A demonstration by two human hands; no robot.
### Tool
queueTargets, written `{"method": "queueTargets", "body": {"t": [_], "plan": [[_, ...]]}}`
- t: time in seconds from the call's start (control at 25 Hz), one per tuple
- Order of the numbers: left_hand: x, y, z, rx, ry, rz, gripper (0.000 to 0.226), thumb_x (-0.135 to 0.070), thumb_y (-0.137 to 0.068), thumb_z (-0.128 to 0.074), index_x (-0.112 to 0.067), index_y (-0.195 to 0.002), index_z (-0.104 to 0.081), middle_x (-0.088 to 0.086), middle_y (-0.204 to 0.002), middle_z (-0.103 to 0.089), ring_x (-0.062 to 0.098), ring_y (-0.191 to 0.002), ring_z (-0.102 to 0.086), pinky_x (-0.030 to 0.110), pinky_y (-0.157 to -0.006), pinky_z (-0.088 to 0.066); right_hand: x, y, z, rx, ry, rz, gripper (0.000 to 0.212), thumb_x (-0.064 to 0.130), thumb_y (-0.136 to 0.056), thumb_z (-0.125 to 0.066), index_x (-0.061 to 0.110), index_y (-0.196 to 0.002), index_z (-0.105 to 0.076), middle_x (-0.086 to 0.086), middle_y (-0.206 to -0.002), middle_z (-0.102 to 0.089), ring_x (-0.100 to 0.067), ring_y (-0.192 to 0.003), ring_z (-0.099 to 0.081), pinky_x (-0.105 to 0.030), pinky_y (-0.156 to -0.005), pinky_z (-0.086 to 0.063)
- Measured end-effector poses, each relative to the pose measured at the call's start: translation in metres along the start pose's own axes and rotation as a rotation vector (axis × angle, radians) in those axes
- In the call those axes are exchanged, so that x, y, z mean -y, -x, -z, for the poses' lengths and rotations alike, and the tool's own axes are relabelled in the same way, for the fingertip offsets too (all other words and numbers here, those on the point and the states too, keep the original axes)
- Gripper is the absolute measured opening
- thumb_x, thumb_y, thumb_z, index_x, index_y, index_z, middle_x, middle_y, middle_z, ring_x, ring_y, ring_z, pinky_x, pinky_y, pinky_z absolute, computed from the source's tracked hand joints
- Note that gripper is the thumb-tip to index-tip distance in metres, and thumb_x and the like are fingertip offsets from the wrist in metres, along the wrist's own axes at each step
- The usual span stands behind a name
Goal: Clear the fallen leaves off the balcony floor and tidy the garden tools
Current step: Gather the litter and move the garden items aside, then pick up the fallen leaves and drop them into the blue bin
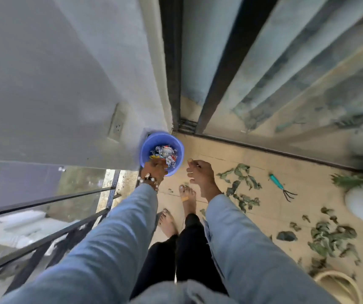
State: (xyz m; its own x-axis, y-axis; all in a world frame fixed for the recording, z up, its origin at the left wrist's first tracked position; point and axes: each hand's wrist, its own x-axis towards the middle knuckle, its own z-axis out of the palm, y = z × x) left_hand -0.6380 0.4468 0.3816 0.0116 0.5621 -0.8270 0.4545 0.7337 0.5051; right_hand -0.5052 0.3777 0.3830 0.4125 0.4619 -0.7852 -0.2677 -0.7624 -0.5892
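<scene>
A person's left hand (154,171) grips the near rim of a blue bucket (162,152) in the corner. Right hand (200,175) hangs relaxed beside it. Right of the bucket lie fallen leaves (241,183) and a teal hand rake (281,188).

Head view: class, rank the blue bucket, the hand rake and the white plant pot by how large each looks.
1. Blue bucket, fully in view.
2. White plant pot, cut by the frame edge, so its rank against the bucket is unsure.
3. Hand rake, plainly smallest.
</scene>
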Motion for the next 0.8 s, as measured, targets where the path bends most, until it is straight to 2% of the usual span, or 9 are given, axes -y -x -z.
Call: {"method": "queueTargets", "body": {"t": [0.04,0.12,0.2,0.32,0.44,0.64,0.8], "plan": [[-0.007,0.022,-0.004,-0.006,-0.113,-0.082,0.030,-0.023,-0.083,-0.057,-0.009,-0.108,-0.067,0.017,-0.110,-0.069,0.033,-0.103,-0.065,0.045,-0.091,-0.051,0.001,0.021,0.013,-0.025,0.064,0.051,0.025,0.033,-0.091,-0.061,0.021,-0.070,-0.062,-0.011,-0.083,-0.066,-0.025,-0.074,-0.060,-0.031,-0.066,-0.045],[-0.020,0.061,-0.017,-0.013,-0.390,-0.291,0.030,-0.023,-0.087,-0.051,-0.005,-0.101,-0.070,0.019,-0.106,-0.070,0.034,-0.101,-0.064,0.043,-0.088,-0.050,0.000,0.053,0.041,-0.093,0.264,0.151,0.023,0.032,-0.093,-0.058,0.014,-0.083,-0.070,-0.013,-0.090,-0.069,-0.028,-0.087,-0.062,-0.024,-0.069,-0.038],[-0.030,0.105,-0.038,0.042,-0.749,-0.477,0.035,-0.025,-0.093,-0.042,-0.007,-0.104,-0.070,0.018,-0.110,-0.068,0.035,-0.104,-0.062,0.038,-0.085,-0.047,-0.012,0.082,0.077,-0.184,0.423,0.230,0.027,0.032,-0.094,-0.054,0.010,-0.099,-0.070,-0.014,-0.100,-0.070,-0.030,-0.097,-0.062,-0.028,-0.074,-0.042],[-0.036,0.139,-0.075,0.133,-1.134,-0.630,0.027,-0.019,-0.097,-0.045,-0.014,-0.116,-0.064,0.015,-0.117,-0.065,0.035,-0.113,-0.057,0.035,-0.089,-0.043,-0.037,0.109,0.123,-0.288,0.518,0.249,0.028,0.033,-0.095,-0.051,0.012,-0.103,-0.068,-0.014,-0.101,-0.070,-0.032,-0.100,-0.061,-0.035,-0.080,-0.048],[-0.036,0.159,-0.135,0.304,-1.338,-0.779,0.030,-0.024,-0.095,-0.049,-0.020,-0.123,-0.057,0.014,-0.122,-0.063,0.033,-0.117,-0.056,0.037,-0.096,-0.044,-0.069,0.129,0.177,-0.417,0.516,0.182,0.027,0.032,-0.095,-0.048,0.012,-0.102,-0.066,-0.014,-0.102,-0.068,-0.033,-0.100,-0.060,-0.035,-0.078,-0.047],[-0.045,0.200,-0.248,0.442,-1.732,-0.978,0.032,-0.023,-0.095,-0.045,-0.020,-0.126,-0.053,0.010,-0.126,-0.059,0.032,-0.118,-0.054,0.044,-0.100,-0.043,-0.123,0.152,0.265,-0.596,0.370,0.020,0.030,0.035,-0.096,-0.045,0.015,-0.108,-0.063,-0.012,-0.106,-0.065,-0.033,-0.104,-0.057,-0.038,-0.082,-0.047],[-0.043,0.235,-0.342,0.504,-1.831,-1.127,0.034,-0.018,-0.095,-0.042,-0.016,-0.127,-0.053,0.011,-0.126,-0.060,0.032,-0.118,-0.055,0.045,-0.100,-0.044,-0.160,0.170,0.339,-0.731,0.219,-0.086,0.029,0.038,-0.096,-0.048,0.016,-0.107,-0.062,-0.011,-0.106,-0.066,-0.032,-0.104,-0.058,-0.038,-0.082,-0.050]]}}
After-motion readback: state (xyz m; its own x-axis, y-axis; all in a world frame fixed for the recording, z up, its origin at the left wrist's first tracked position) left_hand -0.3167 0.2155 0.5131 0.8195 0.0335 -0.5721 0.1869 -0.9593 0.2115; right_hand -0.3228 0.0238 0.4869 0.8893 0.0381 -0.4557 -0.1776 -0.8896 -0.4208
